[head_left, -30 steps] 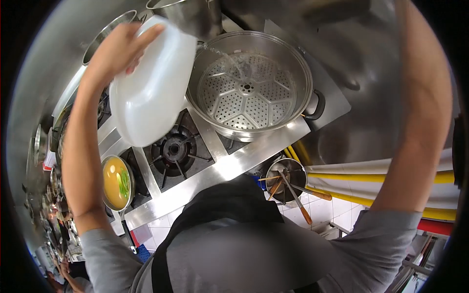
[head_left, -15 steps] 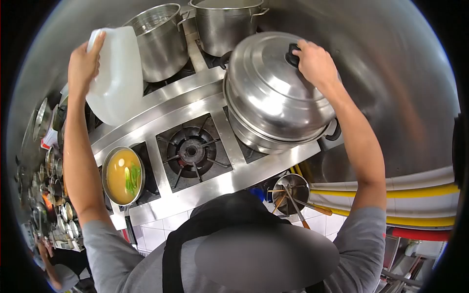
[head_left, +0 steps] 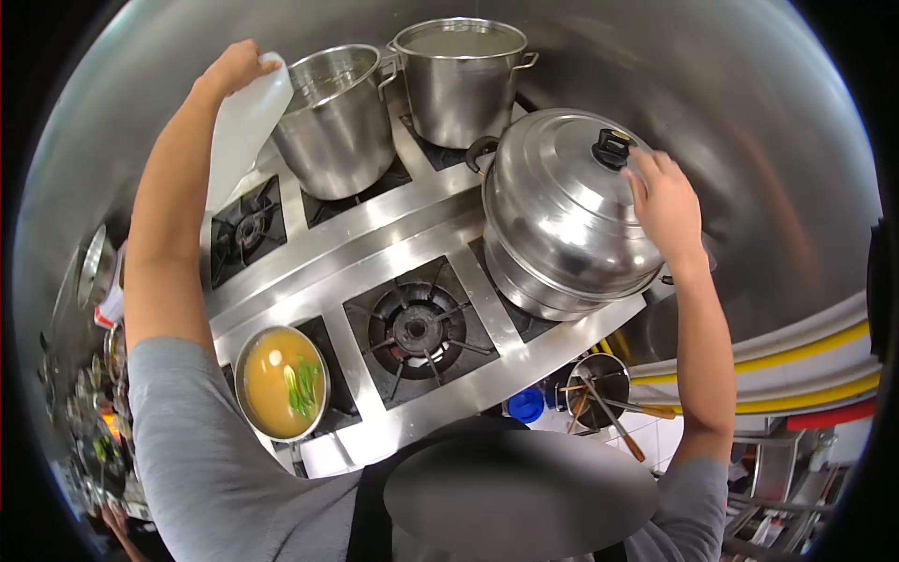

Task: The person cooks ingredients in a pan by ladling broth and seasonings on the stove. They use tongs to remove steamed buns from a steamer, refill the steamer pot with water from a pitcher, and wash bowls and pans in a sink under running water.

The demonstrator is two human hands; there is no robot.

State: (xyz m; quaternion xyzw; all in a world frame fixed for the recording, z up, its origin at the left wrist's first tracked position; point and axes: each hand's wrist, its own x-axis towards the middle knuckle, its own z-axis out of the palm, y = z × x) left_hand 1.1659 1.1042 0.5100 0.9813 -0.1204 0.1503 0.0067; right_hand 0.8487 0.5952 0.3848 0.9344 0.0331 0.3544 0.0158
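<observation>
My left hand (head_left: 242,67) is closed on a translucent white plastic container (head_left: 242,133), which looks like a jug; it tilts beside the rim of the back-left stockpot (head_left: 342,140). My arm hides part of it. My right hand (head_left: 670,201) is slightly blurred, its fingers apart and holding nothing. Just left of those fingers is the black knob (head_left: 612,147) of a domed metal lid (head_left: 552,178). The lid sits on a large steamer pot (head_left: 534,281) with dark side handles.
A pan of orange-brown soup (head_left: 272,398) with green vegetables and a pale round piece stands front left. Beside it is a bare gas burner (head_left: 417,328). Another stockpot (head_left: 459,94) stands behind. Below right are a container of utensils (head_left: 599,384) and a blue round item (head_left: 525,405).
My right hand has let go of the lid knob and drawn back to its right. My left hand has lifted the plastic container toward the stockpot and tilted it. The view has shifted.
</observation>
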